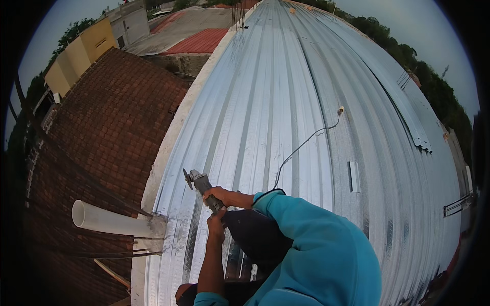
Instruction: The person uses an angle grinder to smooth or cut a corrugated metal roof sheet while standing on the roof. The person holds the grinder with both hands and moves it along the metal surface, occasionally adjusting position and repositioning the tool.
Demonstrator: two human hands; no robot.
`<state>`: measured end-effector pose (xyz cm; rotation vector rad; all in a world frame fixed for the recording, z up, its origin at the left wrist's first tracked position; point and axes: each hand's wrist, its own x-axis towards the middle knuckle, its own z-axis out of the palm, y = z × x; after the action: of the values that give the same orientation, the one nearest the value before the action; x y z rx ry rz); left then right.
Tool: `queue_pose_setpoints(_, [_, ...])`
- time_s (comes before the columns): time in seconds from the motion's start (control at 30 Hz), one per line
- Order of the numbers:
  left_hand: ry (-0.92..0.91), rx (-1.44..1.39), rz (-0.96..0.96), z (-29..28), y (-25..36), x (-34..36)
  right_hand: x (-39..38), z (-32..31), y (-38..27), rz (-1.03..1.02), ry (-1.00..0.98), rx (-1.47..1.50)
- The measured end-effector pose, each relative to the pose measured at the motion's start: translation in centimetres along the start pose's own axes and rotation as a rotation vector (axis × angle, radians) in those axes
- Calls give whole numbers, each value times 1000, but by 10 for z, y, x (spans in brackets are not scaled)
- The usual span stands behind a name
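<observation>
- From my remote station I see both hands wrapped firmly around the angle grinder (202,182): the right grip (216,194) circles its grey body, the left grip (216,220) clamps the tail just behind.
- Just ahead of the right grip stands the thin round disc (187,179). I cannot tell whether it is spinning; if so, a bite into a rib could kick it back toward the fingers.
- Just right of the left grip, the dark trouser leg (258,234) sits close to the tool's tail; a backward slip might drive the tool against that soft, matte cloth.
- Below and around the grip runs metal sheeting (250,132), silvery and long-ribbed, with scuffs; its slick face might let a foot skid.
- Left of the grip, past the sheeting, a smooth white pipe (109,218), open-ended, juts outward near a rough concrete ledge (166,148). Overbalancing there is the risk I would rate worst.
- Beyond the grip to the right, a slack dark cord (301,145) could snag or trip someone; its near end hides behind the teal sleeve (291,206).
- Farther right, a short, straight-edged metal strip (353,177) might slide if knocked.
- Well left, past the ledge, spreads a tiled roof (112,102), coarse, brown-red and overlapping.
</observation>
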<state>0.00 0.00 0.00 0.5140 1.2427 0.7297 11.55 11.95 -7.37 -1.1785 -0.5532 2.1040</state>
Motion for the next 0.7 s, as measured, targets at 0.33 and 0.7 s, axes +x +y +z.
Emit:
queue_pose_setpoints(0.33, [260,696,290,29,-21,-10,-24,-10,-17,134,-68,-46])
queue_pose_setpoints(0.7, [144,651,301,11,-38,-28,-6,-21,-4,251,-168,-131])
